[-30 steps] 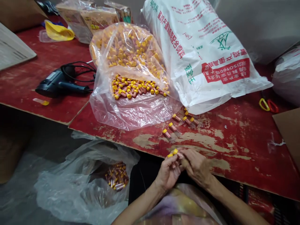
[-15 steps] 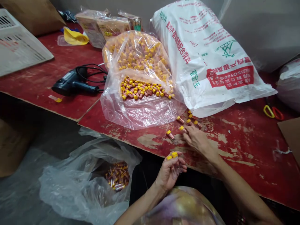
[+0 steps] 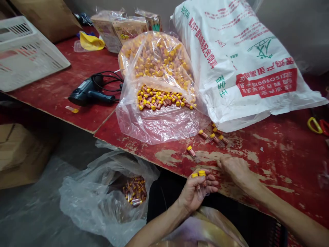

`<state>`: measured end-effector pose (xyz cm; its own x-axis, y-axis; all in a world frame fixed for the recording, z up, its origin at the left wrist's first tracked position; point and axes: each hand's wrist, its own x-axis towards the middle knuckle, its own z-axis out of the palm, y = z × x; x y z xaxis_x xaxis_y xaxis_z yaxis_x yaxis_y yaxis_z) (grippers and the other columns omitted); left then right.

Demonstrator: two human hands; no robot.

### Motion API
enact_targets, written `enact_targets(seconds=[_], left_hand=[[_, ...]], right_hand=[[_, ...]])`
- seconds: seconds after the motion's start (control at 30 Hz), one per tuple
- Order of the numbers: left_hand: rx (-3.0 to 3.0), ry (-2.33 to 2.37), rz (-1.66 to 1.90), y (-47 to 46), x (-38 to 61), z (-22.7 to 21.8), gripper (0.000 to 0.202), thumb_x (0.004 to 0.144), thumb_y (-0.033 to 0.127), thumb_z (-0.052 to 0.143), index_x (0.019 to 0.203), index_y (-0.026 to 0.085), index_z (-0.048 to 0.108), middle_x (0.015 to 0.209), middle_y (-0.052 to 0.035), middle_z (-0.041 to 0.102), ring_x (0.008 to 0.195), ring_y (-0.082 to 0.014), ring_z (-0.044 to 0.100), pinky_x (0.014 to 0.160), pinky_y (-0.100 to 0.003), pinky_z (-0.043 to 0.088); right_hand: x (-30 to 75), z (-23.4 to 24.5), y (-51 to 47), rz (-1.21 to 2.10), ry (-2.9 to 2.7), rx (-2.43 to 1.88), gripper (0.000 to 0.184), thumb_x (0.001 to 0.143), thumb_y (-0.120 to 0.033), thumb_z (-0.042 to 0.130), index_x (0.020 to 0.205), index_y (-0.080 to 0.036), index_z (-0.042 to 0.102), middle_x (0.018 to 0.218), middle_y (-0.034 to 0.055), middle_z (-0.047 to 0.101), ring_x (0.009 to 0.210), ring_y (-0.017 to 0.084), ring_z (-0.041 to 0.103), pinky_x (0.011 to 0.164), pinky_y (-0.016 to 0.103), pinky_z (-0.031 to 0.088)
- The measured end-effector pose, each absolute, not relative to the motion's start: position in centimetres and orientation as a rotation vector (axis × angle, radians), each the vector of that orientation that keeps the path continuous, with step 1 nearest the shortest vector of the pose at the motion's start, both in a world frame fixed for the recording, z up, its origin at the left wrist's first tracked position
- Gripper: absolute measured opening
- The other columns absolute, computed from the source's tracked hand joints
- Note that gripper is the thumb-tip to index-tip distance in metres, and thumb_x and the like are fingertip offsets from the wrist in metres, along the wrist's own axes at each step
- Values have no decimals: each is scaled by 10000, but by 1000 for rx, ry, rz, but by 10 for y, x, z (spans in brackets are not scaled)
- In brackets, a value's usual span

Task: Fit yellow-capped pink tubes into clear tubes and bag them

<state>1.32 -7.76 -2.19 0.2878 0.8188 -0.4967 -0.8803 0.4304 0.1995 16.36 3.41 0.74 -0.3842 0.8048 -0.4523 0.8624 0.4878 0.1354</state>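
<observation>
Two tubes [image 3: 204, 184] are pinched by the left hand [image 3: 191, 193]; the right hand's [image 3: 236, 172] grip can't be told. Probably light, slick, they're best held mid-barrel.

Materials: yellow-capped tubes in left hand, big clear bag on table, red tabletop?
Small clear cylindrical tubes in the left hand: smooth, glossy, see-through; likely plastic, though glass isn't excluded. Yellow caps: probably plastic, solid opaque colour.
Large clear bag: thin shiny plastic film; crinkled, with creases catching light.
Red flat tabletop: probably painted wood board; tan patches show where red has worn away.
</observation>
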Motion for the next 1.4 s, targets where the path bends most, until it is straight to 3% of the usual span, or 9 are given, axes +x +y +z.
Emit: enact_targets(seconds=[0.17, 0.3, 0.4, 0.63, 0.73, 0.87, 1.03, 1.17, 1.4], left_hand=[[-213, 511, 1230, -80, 8, -20, 302, 729, 105, 567, 1022, 94, 638, 1093, -158, 656, 1064, -279, 603, 890, -425, 477], [-303, 508, 1323, -81, -5, -23, 395, 770, 130, 560, 1164, 135, 587, 1050, -114, 675, 952, -204, 640, 890, -378, 477], [-295, 510, 1326, -81, -16, -24, 465, 764, 163, 586, 1226, 145, 546, 976, -97, 690, 837, -186, 660, 839, -364, 500], [-192, 640, 1341, -87, -29, -20, 445, 708, 139, 659, 1145, 152, 577, 859, -66, 692, 678, -168, 657, 650, -301, 534], [-205, 669, 1365, -91, -31, -20, 405, 703, 120, 672, 1099, 154, 594, 859, -58, 692, 717, -174, 669, 710, -323, 544], [-184, 646, 1386, -89, -34, -22, 343, 687, 107, 679, 1022, 138, 611, 939, -83, 690, 805, -220, 679, 784, -397, 541], [-119, 669, 1351, -81, -30, -22, 376, 693, 121, 684, 1054, 152, 585, 972, -91, 678, 817, -233, 680, 745, -394, 546], [-94, 707, 1288, -76, -24, -19, 399, 691, 125, 698, 1067, 146, 567, 975, -95, 672, 800, -224, 681, 723, -374, 552], [-104, 711, 1333, -65, -18, -17, 386, 682, 186, 745, 1029, 148, 579, 990, -85, 666, 835, -220, 671, 752, -379, 548]], right_hand=[[163, -1, 8, -298, 2607, 1551, 315, 922, -239, 353, 986, -172, 654, 870, 100, 704, 699, 199, 658, 571, 274, 426], [135, 0, -32, -617, 3088, 1543, 288, 955, -282, 359, 1038, -178, 614, 949, 74, 672, 807, 146, 632, 711, 244, 464], [114, 6, -31, -607, 3217, 1562, 281, 945, -317, 383, 988, -177, 623, 948, 85, 635, 808, 148, 599, 705, 249, 450], [82, -9, 20, -433, 2788, 1680, 242, 878, -405, 497, 969, -207, 602, 999, 80, 565, 872, 182, 534, 577, 236, 349], [83, -10, 21, -448, 2786, 1616, 215, 908, -354, 459, 937, -177, 577, 981, 73, 580, 853, 159, 548, 610, 229, 345], [117, 13, 28, -366, 2655, 1512, 288, 943, -377, 376, 900, -183, 585, 759, 41, 642, 629, 135, 576, 536, 244, 263], [150, 29, 37, -151, 2348, 1251, 312, 920, -333, 384, 772, -160, 598, 661, 103, 656, 575, 176, 606, 507, 272, 155], [144, 26, 30, -186, 2397, 1259, 225, 917, -235, 378, 822, -156, 567, 654, 84, 643, 558, 154, 580, 506, 279, 150], [147, 19, 21, -208, 2471, 1434, 290, 939, -259, 343, 849, -170, 604, 699, 58, 653, 575, 154, 590, 496, 259, 236]])
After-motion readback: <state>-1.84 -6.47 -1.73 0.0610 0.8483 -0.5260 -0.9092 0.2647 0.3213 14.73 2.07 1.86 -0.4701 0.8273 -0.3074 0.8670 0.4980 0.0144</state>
